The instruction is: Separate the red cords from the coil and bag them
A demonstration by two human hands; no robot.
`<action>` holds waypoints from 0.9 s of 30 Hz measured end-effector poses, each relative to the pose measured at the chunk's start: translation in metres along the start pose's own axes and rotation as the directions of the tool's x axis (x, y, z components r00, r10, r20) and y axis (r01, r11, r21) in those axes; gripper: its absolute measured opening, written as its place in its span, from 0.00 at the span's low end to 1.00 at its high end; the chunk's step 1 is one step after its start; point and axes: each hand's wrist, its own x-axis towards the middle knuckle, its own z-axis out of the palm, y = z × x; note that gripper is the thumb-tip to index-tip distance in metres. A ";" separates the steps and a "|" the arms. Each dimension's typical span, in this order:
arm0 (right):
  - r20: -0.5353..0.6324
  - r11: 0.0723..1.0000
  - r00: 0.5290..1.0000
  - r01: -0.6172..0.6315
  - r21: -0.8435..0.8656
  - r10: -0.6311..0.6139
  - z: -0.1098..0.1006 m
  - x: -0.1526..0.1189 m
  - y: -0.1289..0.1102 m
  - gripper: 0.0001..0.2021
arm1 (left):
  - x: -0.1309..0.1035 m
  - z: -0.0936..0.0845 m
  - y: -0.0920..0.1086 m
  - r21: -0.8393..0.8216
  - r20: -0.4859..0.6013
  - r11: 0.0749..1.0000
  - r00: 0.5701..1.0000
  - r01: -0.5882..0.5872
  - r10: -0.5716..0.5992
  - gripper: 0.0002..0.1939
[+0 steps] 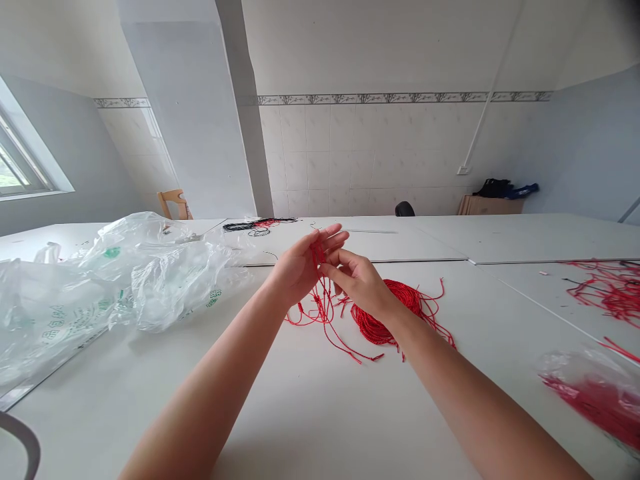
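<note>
Thin red braided cords with small knots hang from my hands above the white table, their loose ends trailing on it. My left hand holds their upper part across the palm, its fingers extended and partly curled around them. Against that palm, my right hand has thumb and index finger pinched on the cords; the exact spot is partly hidden by the fingers. Beneath and beside my right hand lies a thick coil of red cord bracelets, partly covered by the wrist.
Crumpled clear plastic bags spread over the table's left side. Black cords lie at the back. On the right are a loose heap of red cords and a clear bag of red items. A wooden chair stands behind the table.
</note>
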 end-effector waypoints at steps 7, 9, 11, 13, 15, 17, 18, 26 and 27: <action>0.013 1.000 1.000 0.000 -0.006 0.000 0.000 0.000 0.000 0.10 | -0.001 0.003 0.003 -0.095 -0.008 0.994 0.999 0.052 -0.053 0.19; 0.015 1.000 1.000 -0.008 -0.019 0.008 -0.001 0.000 0.001 0.12 | -0.001 0.002 0.004 -0.106 -0.011 0.993 0.998 0.055 -0.056 0.19; 0.006 0.999 1.000 -0.017 -0.037 0.017 -0.002 0.000 0.002 0.14 | -0.001 0.001 0.005 -0.101 -0.016 0.994 0.999 0.044 -0.046 0.17; -0.005 0.999 1.000 -0.020 -0.045 0.020 -0.001 0.001 0.004 0.15 | -0.002 0.000 0.005 -0.086 -0.010 0.996 0.999 0.031 -0.032 0.16; -0.014 0.999 1.000 -0.022 -0.043 0.021 -0.001 0.001 0.005 0.15 | -0.002 0.001 0.006 -0.079 0.005 0.997 1.000 0.025 -0.024 0.15; -0.011 0.998 1.000 -0.018 -0.052 0.017 -0.004 0.001 0.004 0.15 | -0.004 0.004 0.009 -0.093 -0.006 0.995 1.000 0.024 -0.025 0.14; -0.010 0.997 1.000 -0.013 -0.072 0.012 -0.007 0.001 0.002 0.14 | -0.004 0.006 0.011 -0.110 -0.030 0.994 0.999 0.022 -0.026 0.14; -0.030 0.716 0.959 -0.231 -0.658 0.282 -0.082 -0.006 -0.013 0.10 | -0.016 0.005 0.056 -0.381 -0.217 0.906 0.971 -0.184 0.106 0.15; -0.046 0.623 0.913 -0.313 -0.717 0.405 -0.089 -0.006 -0.011 0.08 | -0.019 0.004 0.061 -0.389 -0.231 0.898 0.966 -0.205 0.120 0.15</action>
